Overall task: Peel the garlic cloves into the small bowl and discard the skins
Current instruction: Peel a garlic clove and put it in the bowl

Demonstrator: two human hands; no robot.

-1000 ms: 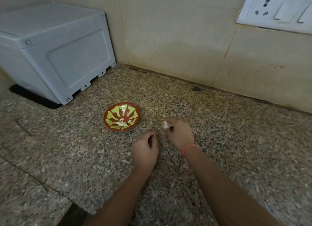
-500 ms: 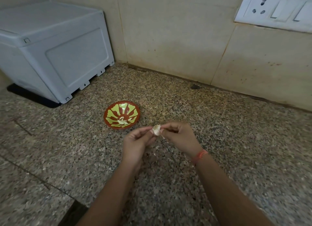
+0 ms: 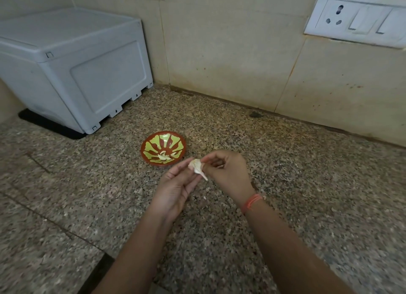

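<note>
Clove: garlic clove (image 3: 196,164) pinched between left hand (image 3: 178,185) and right hand (image 3: 228,173), above the counter (image 3: 307,195).
Fingers: both closed on it.
Axis: skin tail points down-right.
Bowl: small bowl (image 3: 151,159) near, beyond-left; left hand nearer.

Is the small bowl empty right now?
No, the small bowl already holds a few pale garlic pieces near its centre.

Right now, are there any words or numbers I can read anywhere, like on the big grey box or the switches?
None: there is no readable text anywhere.
Grey plastic box: plain panels, only tiny arrow marks by the bottom notches, no letters.
White wall socket and switch plate: no printing visible.
Red and green patterned small bowl: pattern only, no words.
</note>
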